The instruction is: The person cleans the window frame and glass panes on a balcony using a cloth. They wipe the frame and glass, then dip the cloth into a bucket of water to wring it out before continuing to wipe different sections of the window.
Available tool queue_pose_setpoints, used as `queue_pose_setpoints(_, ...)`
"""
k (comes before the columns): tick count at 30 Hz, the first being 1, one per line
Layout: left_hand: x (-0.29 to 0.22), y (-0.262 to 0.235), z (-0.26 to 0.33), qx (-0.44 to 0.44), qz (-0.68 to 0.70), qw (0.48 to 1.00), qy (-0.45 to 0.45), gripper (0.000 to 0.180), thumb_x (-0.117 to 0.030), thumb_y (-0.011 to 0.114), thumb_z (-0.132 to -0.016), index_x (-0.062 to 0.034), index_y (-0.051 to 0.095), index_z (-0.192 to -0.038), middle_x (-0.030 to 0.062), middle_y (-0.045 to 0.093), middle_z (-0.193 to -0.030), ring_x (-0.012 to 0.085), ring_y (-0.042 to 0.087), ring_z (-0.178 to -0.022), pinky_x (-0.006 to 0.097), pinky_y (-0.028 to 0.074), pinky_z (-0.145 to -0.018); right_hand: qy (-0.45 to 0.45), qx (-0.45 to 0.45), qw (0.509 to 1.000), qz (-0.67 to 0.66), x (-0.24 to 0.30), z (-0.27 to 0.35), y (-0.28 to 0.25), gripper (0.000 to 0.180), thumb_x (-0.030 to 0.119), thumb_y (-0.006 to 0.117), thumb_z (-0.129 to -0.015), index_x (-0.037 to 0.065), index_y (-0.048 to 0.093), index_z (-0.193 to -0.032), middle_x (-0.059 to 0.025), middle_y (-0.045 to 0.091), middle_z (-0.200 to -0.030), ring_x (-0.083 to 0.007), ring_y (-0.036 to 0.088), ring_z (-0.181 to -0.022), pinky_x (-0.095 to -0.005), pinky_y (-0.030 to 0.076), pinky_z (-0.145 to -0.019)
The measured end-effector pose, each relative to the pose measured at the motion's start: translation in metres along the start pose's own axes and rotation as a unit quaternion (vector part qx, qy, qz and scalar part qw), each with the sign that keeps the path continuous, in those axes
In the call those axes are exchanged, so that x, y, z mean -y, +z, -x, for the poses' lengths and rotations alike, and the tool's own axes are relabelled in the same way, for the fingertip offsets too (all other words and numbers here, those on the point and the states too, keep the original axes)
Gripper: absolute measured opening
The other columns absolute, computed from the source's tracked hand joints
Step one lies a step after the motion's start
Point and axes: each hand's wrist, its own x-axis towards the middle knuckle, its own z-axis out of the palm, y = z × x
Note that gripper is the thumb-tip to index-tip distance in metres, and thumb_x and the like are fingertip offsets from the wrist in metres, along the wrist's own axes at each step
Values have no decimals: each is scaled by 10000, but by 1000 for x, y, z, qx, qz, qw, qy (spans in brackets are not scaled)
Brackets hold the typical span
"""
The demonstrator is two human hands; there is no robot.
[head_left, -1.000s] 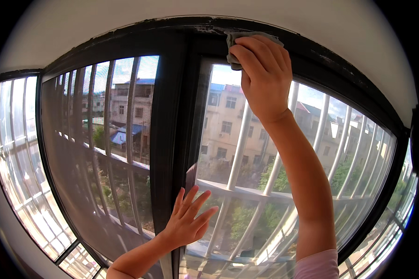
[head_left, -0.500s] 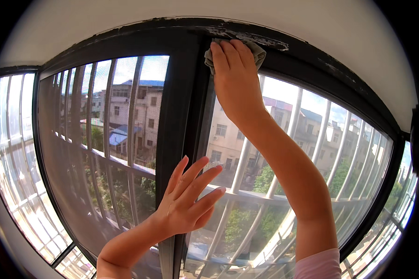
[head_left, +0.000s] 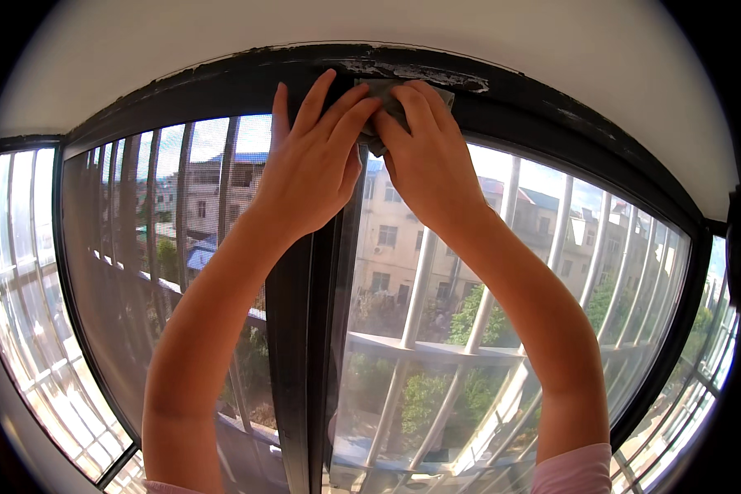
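My right hand presses a folded grey-green cloth against the top of the black window frame, at the corner where the upright meets the top rail. Its fingers bend over the cloth, whose edges stick out around them. Beside it my left hand is raised with fingers spread over the dark frame. The left index fingertip reaches the cloth close to the right hand's fingers; whether it grips the cloth I cannot tell. Both arms stretch upward in front of the panes.
A mesh screen panel fills the left side, a glass pane the right. White bars stand outside, with buildings and trees beyond. Paint is worn along the upper frame below the pale ceiling.
My left hand has risen from mid-window to the top frame beside the cloth. The right hand stays on the cloth, its fingers more bent. The view has shifted slightly.
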Motion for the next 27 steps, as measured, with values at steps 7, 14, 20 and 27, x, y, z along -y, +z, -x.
queue_pose_setpoints(7, -7, 8, -7, -14, -88, 996, -11, 496, -135, 543, -785, -113, 491, -1278, 30, 465, -1312, 285, 322, -1324, 660, 110, -1059, 56, -12, 996, 66, -2, 17, -5, 417, 51, 638, -689, -22, 573, -1094, -207, 553, -1091, -331, 529, -1065, -425, 442, -911)
queue_pose_setpoints(14, -10, 16, -10, -39, -131, 990, -25, 474, -203, 580, -784, -69, 544, -1237, 62, 487, -1278, 308, 330, -1313, 713, 114, -1017, 36, 33, 995, 91, 6, 6, -5, 477, 18, 654, -702, -21, 556, -1167, -203, 528, -1200, -327, 503, -1133, -424, 426, -983)
queue_pose_setpoints(20, -7, 7, -2, -58, -63, 995, -49, 419, -132, 574, -775, -51, 561, -1185, 87, 504, -1268, 317, 332, -1313, 675, 120, -1045, -23, 18, 997, 74, 9, 3, 7, 436, 75, 650, -689, -65, 590, -1097, -195, 558, -1107, -308, 504, -1079, -361, 436, -928)
queue_pose_setpoints(27, -37, -44, 61, -137, 109, 983, -61, 262, -20, 549, -719, -71, 614, -967, 109, 601, -1076, 313, 516, -1122, 561, 248, -1066, -11, -26, 997, 78, 15, -4, 19, 405, 72, 642, -718, -67, 597, -1096, -190, 565, -1132, -308, 516, -1075, -361, 447, -912)
